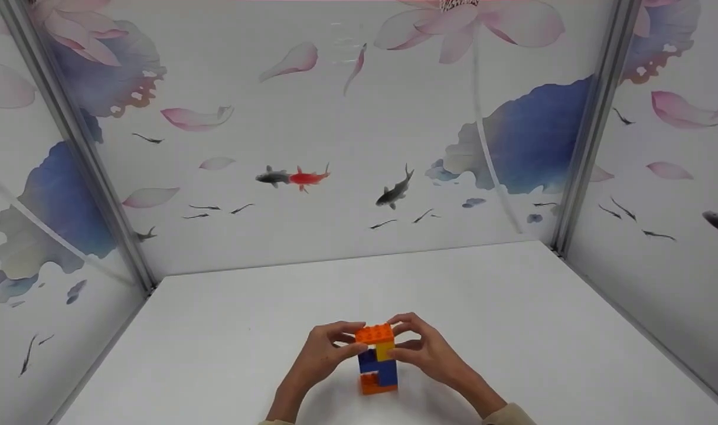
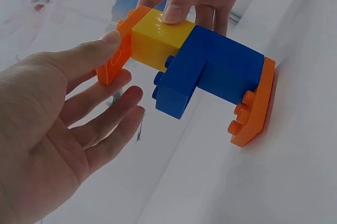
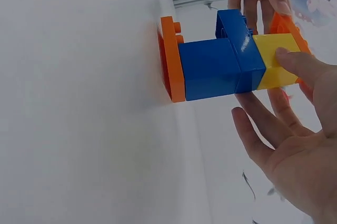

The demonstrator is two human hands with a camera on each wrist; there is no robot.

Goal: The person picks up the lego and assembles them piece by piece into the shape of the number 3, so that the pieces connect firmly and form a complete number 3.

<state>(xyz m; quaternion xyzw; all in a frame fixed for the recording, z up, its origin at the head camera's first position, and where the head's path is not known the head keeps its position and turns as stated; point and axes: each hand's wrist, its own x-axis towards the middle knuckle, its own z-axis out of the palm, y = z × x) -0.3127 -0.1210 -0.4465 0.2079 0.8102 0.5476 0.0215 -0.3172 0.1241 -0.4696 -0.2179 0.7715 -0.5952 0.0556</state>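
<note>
A stack of toy building blocks stands on the white table between both hands. Its top is an orange block [image 1: 374,334] with studs upward; below it sit a yellow block [image 3: 274,71], two blue blocks [image 2: 231,69] and an orange base block [image 2: 258,111]. The top orange block and the upper blue one jut out to the left, leaving a gap between them. My left hand [image 1: 323,354] pinches the overhanging end of the top orange block between thumb and index finger. My right hand [image 1: 427,349] grips the yellow block, its thumb on the near face and fingers behind.
The white table [image 1: 247,330] spreads around the stack. White panels [image 1: 335,236] printed with fish and lotus flowers enclose the back and sides, joined by grey metal posts [image 1: 583,141] at the corners.
</note>
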